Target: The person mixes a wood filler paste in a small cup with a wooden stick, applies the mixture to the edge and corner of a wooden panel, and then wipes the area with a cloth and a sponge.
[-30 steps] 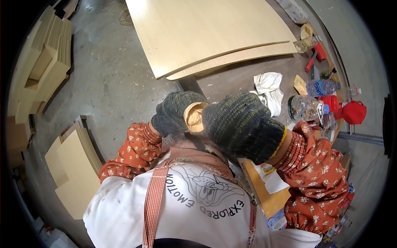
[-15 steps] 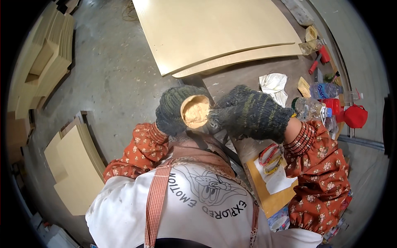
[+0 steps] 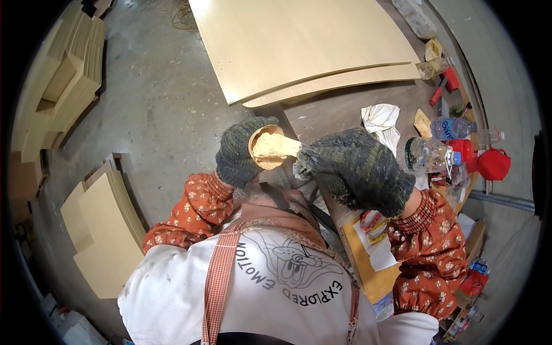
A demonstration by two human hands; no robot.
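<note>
My left hand [image 3: 234,150], in a dark knitted glove, is closed around a small round cup [image 3: 252,150] with its mouth turned up toward me. Tan, thick paste [image 3: 267,147] shows inside it. From the cup's mouth to the fingertips of my gloved right hand [image 3: 362,169] runs a short flat tool coated with the paste [image 3: 288,148], perhaps a putty knife. The right fingers pinch its near end; its handle is hidden in the glove. Both hands are raised in front of my body, left of the workbench.
Pale wooden panels [image 3: 310,40] lie on the workbench [image 3: 322,109]. A crumpled white bag [image 3: 380,121], plastic bottles [image 3: 451,127] and a red round container [image 3: 493,164] line the right side. Scissors [image 3: 376,229] lie near my right sleeve. More boards [image 3: 109,230] stand at left.
My right hand has drawn slightly right and down, and the paste-coated end of the tool now shows at the cup's mouth. The cup has shifted slightly left and tilted.
</note>
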